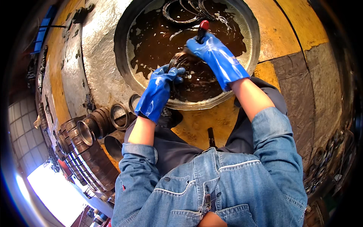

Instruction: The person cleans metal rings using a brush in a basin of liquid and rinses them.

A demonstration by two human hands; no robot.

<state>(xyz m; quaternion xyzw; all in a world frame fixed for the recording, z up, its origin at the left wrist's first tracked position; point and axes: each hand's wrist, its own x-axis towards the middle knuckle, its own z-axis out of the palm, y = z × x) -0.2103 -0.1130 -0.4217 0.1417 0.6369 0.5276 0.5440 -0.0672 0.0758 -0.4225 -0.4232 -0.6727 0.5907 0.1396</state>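
My left hand, in a blue rubber glove, is closed round a bundle of thin metal rings held above a wide round basin of dark brown liquid. In my right hand, also gloved in blue, is a brush with a dark handle and a red end. Its working end is blurred and partly hidden close against the rings. More thin metal rings lie in the liquid at the basin's far side. Foam and light patches float around the inner edge.
Dark, greasy cylindrical metal parts stand in a cluster to my left. Metal links or rings are piled at the right. Worn yellow and grey plates cover the floor around the basin. Below it, a dark rod stands between my legs.
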